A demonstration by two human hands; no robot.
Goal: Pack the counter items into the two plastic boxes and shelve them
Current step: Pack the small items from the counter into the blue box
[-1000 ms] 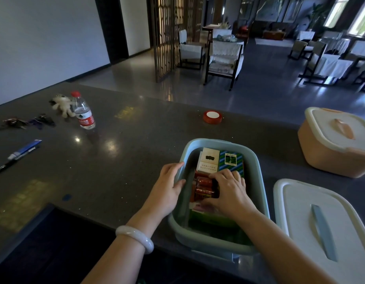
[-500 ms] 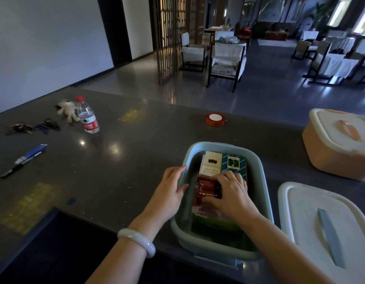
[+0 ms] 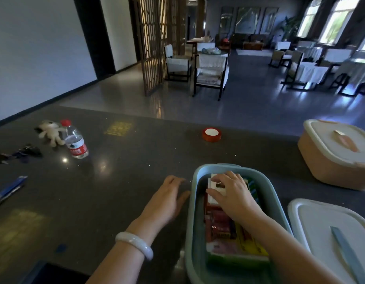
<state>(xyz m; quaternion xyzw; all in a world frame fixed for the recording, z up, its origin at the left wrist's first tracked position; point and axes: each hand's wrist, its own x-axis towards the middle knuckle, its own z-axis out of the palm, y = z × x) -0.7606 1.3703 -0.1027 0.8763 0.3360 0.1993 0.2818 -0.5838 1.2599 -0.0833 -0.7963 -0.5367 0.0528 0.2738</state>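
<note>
An open pale green plastic box (image 3: 192,203) stands on the dark counter in front of me. Inside lie a white pack (image 3: 212,197), red packs (image 3: 220,224) and flat green and yellow packets. My right hand (image 3: 232,193) is down in the box, its fingers curled over the white pack and thumb on the pack's left side. My left hand (image 3: 167,201) lies flat on the counter just left of the box, fingers relaxed, holding nothing. The box's white lid (image 3: 321,228) lies to the right. A pink box (image 3: 331,160) with its lid on stands at the far right.
On the counter: a red tape roll (image 3: 211,134) beyond the green box, a water bottle (image 3: 75,140), a white plush toy (image 3: 50,132), keys (image 3: 23,151) and a blue pen (image 3: 9,189) at the left. Chairs and tables fill the room beyond.
My right hand has moved forward from the red packs onto the white pack. My left hand has come off the box's left rim and now rests on the counter beside it.
</note>
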